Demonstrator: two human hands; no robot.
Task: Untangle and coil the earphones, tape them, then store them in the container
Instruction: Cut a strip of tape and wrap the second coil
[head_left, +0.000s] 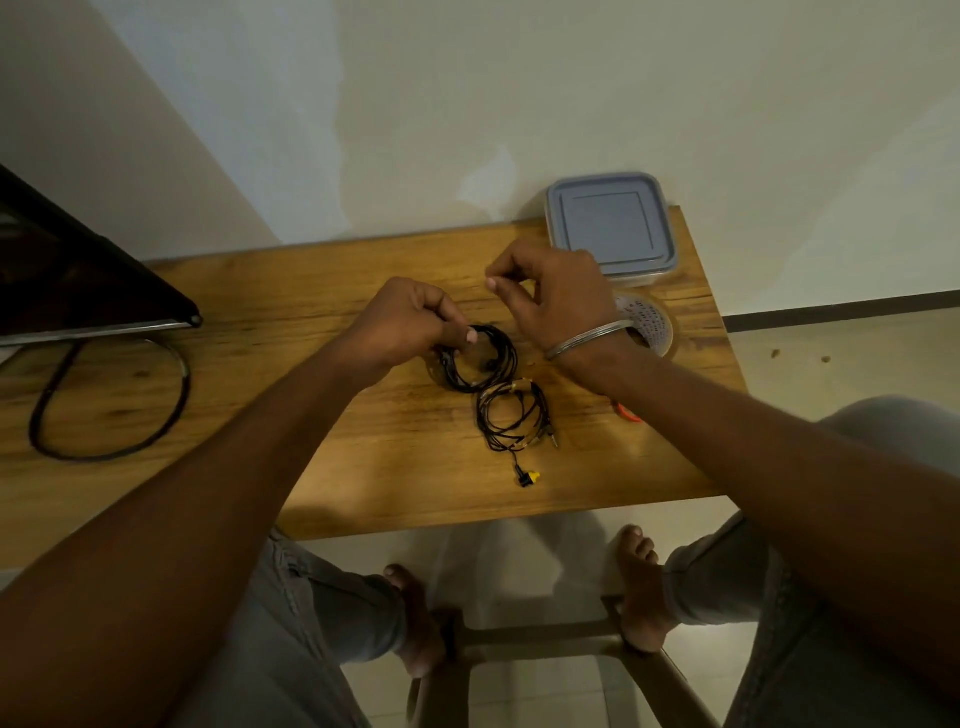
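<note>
1. At frame centre, the left hand has its grip around a black coiled earphone cable over the wooden desk.
2. The right hand has a narrow, pinched grip; its contents cannot be told.
3. A square grey-lidded plastic container sits upper right.

Table mid-left bare — lidded container, tape roll crowd far right corner; cable loop far left.
</note>
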